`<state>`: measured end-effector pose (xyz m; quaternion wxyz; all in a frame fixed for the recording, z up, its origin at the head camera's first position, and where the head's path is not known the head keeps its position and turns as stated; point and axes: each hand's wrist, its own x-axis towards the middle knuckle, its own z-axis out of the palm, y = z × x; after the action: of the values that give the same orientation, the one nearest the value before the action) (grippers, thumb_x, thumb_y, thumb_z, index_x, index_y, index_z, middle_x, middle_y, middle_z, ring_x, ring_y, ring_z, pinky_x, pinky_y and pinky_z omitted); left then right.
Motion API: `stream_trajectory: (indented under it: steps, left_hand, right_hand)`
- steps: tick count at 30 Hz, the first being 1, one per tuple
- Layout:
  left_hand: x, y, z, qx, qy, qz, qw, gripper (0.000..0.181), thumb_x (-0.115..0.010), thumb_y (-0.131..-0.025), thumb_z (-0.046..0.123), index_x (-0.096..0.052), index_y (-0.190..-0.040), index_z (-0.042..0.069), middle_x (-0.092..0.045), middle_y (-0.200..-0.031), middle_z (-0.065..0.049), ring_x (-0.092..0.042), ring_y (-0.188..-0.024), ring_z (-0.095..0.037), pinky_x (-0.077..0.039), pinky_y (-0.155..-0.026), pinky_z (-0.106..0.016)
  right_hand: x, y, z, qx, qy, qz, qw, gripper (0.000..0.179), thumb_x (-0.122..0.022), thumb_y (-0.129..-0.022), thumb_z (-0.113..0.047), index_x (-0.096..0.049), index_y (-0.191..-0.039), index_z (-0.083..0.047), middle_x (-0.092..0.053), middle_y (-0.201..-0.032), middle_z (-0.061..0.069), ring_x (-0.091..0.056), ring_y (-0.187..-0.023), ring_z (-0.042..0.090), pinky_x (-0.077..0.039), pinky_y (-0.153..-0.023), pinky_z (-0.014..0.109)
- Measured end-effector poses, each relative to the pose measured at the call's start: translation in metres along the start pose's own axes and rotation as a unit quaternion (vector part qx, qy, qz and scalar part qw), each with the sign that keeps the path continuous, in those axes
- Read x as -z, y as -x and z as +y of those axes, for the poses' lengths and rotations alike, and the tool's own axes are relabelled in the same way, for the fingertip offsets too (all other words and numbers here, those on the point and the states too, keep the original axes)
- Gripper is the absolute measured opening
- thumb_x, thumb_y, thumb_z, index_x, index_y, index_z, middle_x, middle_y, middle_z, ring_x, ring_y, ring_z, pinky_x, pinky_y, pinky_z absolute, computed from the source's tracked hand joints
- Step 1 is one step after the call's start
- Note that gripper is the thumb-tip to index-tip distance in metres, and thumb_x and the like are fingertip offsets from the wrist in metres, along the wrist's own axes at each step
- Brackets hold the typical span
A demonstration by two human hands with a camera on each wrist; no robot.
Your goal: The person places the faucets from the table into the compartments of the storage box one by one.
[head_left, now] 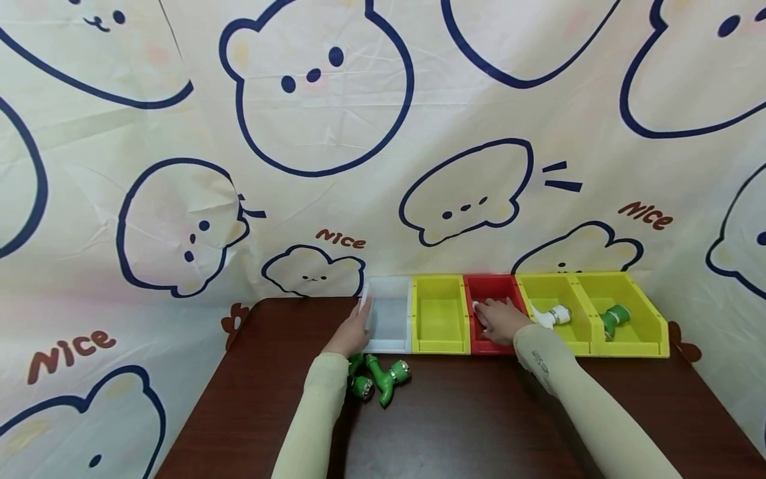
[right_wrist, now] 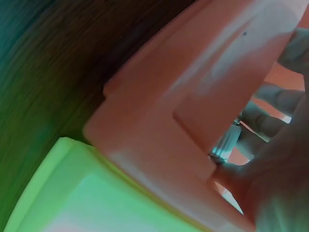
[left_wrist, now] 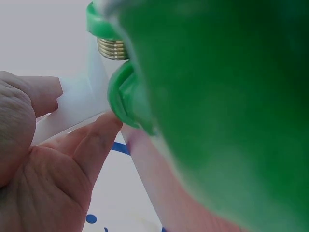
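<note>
My left hand (head_left: 350,332) holds the left wall of a white bin (head_left: 389,347), with the thumb on one side and fingers on the other in the left wrist view. Below it on the table lie two green plastic taps (head_left: 387,379); a large blurred green tap (left_wrist: 217,116) fills much of the left wrist view. My right hand (head_left: 501,319) reaches into a red bin (head_left: 491,347). Its fingers curl round a white tap (right_wrist: 226,144) with a ribbed silvery end, mostly hidden by the hand and the bin's front.
Beside the red bin stands a yellow bin (head_left: 441,344) on its left. To its right, one yellow bin (head_left: 559,286) holds a white tap (head_left: 553,316) and another (head_left: 649,339) holds a green tap (head_left: 615,319). A printed cloth (head_left: 359,213) hangs behind the brown table (head_left: 455,426).
</note>
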<state>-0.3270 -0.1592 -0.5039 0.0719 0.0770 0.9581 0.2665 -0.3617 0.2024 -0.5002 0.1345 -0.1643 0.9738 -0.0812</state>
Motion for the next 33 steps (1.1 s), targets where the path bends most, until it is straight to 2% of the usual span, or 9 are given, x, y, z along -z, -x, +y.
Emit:
stream_trajectory:
  steps: [10, 19, 26, 33]
  left_hand:
    - [0.0003, 0.0011, 0.0009, 0.002, 0.006, -0.003, 1.0000, 0.078, -0.053, -0.101, -0.003, -0.016, -0.168, 0.013, -0.012, -0.173, -0.019, -0.057, -0.129, -0.041, -0.050, -0.091, -0.047]
    - [-0.0011, 0.0024, 0.0012, 0.004, 0.010, 0.003, 0.9999, 0.078, -0.054, -0.101, -0.003, -0.016, -0.168, 0.013, -0.013, -0.173, -0.020, -0.051, -0.139, -0.041, -0.048, -0.104, -0.051]
    - [0.0006, 0.0029, 0.0026, -0.003, 0.007, 0.003, 1.0000, 0.078, -0.054, -0.100, -0.004, -0.017, -0.167, 0.011, -0.013, -0.172, -0.022, -0.051, -0.138, -0.042, -0.049, -0.101, -0.051]
    - [0.0005, 0.0037, 0.0013, -0.004, 0.007, 0.001, 1.0000, 0.078, -0.052, -0.100, -0.005, -0.016, -0.168, 0.012, -0.013, -0.172, -0.022, -0.053, -0.136, -0.041, -0.050, -0.098, -0.049]
  right_hand:
    - [-0.0010, -0.0031, 0.0002, -0.028, -0.044, -0.010, 0.9986, 0.087, -0.087, -0.082, -0.025, -0.043, -0.155, -0.009, -0.047, -0.158, 0.021, -0.037, -0.149, 0.045, -0.018, -0.124, 0.063]
    - [0.0006, -0.0026, -0.0029, -0.027, -0.046, -0.001, 0.9986, 0.091, -0.090, -0.079, -0.021, -0.042, -0.154, -0.004, -0.052, -0.152, 0.021, -0.045, -0.143, 0.042, -0.022, -0.123, 0.063]
    - [-0.0025, -0.0060, 0.0039, -0.030, -0.073, 0.020, 0.9967, 0.085, -0.094, -0.073, -0.019, -0.053, -0.148, -0.009, -0.062, -0.140, 0.017, -0.056, -0.126, 0.038, -0.040, -0.112, 0.064]
    - [-0.0012, -0.0037, 0.0046, -0.043, -0.083, 0.009, 0.9955, 0.088, -0.094, -0.073, -0.021, -0.055, -0.151, -0.013, -0.063, -0.141, 0.015, -0.055, -0.124, 0.037, -0.041, -0.110, 0.066]
